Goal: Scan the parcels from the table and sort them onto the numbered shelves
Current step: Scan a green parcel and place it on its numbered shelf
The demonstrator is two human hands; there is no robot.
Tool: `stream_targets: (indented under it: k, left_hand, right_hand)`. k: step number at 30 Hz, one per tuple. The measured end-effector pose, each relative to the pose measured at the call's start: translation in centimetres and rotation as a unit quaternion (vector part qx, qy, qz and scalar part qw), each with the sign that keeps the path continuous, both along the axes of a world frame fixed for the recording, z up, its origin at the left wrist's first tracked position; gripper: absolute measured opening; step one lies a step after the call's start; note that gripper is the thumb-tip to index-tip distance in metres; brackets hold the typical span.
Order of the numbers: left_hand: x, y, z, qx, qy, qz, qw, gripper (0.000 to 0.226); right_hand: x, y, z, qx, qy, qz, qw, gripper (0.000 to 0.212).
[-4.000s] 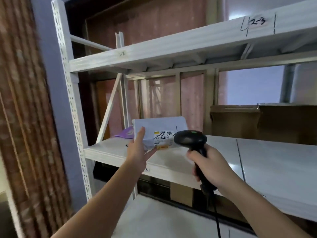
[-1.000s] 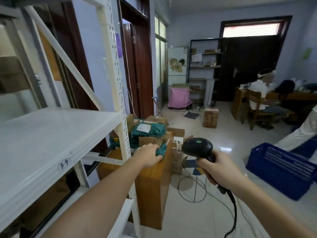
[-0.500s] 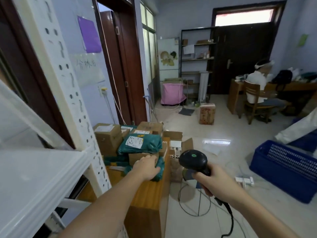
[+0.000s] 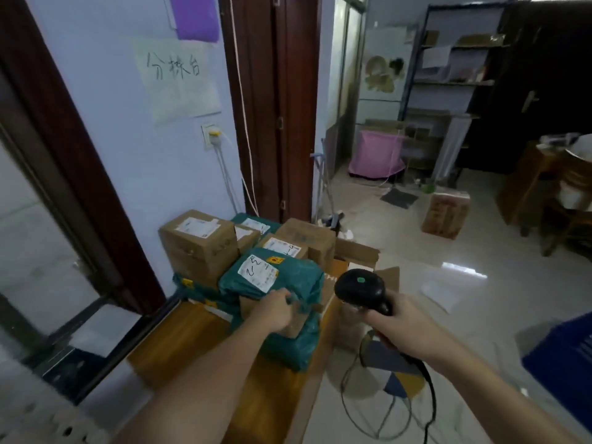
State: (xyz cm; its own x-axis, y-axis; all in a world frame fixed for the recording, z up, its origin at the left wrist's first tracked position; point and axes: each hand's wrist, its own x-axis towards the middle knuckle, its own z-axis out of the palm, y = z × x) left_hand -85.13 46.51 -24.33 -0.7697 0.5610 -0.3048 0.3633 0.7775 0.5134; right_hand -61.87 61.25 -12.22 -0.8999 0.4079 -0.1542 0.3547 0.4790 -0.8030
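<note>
Parcels crowd the far end of the wooden table (image 4: 198, 334), stacked against the pale wall. The left hand (image 4: 275, 312) reaches into the pile, fingers curled over the near edge of the green mailer bag (image 4: 288, 280) that lies on top, its white label facing up just beyond the knuckles. A small brown box (image 4: 296, 325) sits directly under that hand. The right hand (image 4: 403, 328) grips the black barcode scanner (image 4: 362, 288) by its handle, just right of the mailer, its head tilted toward the parcels.
</note>
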Motion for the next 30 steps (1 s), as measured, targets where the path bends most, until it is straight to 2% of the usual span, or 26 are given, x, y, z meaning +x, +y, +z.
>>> stream_targets:
  k: [1, 6, 8, 12, 15, 18, 21, 23, 26, 28, 30]
  left_hand:
    - [-1.1, -0.2, -0.7, 0.02, -0.024, 0.028, 0.999, 0.026]
    - [-7.3, -1.9, -4.2, 0.077, -0.082, 0.181, 0.977, 0.043]
    - [-9.6, -2.5, -5.2, 0.073, -0.064, 0.22, 0.971, 0.042]
    - [-13.4, -2.1, -4.9, 0.053, 0.051, 0.23, 0.97, 0.018]
    - [-15.9, 0.0, -3.3, -0.001, 0.139, 0.122, 0.983, 0.045]
    - [-17.5, 3.6, -1.8, -0.087, 0.125, -0.059, 0.987, 0.086]
    - [-19.0, 7.0, -1.0, -0.23, 0.128, -0.217, 0.94, 0.119]
    - [-19.8, 9.2, -0.8, -0.316, 0.144, -0.278, 0.896, 0.126]
    - [-20.4, 11.7, -1.5, -0.396, 0.124, -0.304, 0.858, 0.129]
    - [-20.6, 12.3, -2.6, -0.407, 0.125, -0.311, 0.85, 0.122]
    - [-20.5, 12.0, -3.3, -0.386, 0.138, -0.303, 0.86, 0.116]
  right_hand:
    - [-1.4, 0.8, -0.3, -0.007, -0.004, 0.016, 1.0, 0.011]
    - [-8.2, 4.1, -1.3, -0.039, -0.012, 0.062, 0.997, 0.011]
    - [-10.8, 5.5, -1.7, -0.042, -0.021, 0.076, 0.996, 0.009]
    - [-15.5, 8.3, -2.6, -0.03, -0.025, 0.11, 0.993, 0.007]
    - [-17.8, 10.3, -3.2, -0.035, -0.027, 0.111, 0.993, 0.01]
    - [-19.2, 12.2, -4.1, -0.059, -0.034, 0.115, 0.991, 0.013]
    - [-20.2, 13.9, -4.6, -0.07, -0.048, 0.138, 0.987, 0.017]
    - [-21.0, 15.2, -4.8, -0.082, -0.052, 0.148, 0.984, 0.017]
    - [-21.7, 16.9, -5.1, -0.096, -0.064, 0.161, 0.98, 0.015]
    - [-22.0, 18.0, -5.4, -0.098, -0.073, 0.177, 0.977, 0.015]
    - [-22.2, 19.1, -5.8, -0.116, -0.08, 0.18, 0.973, 0.012]
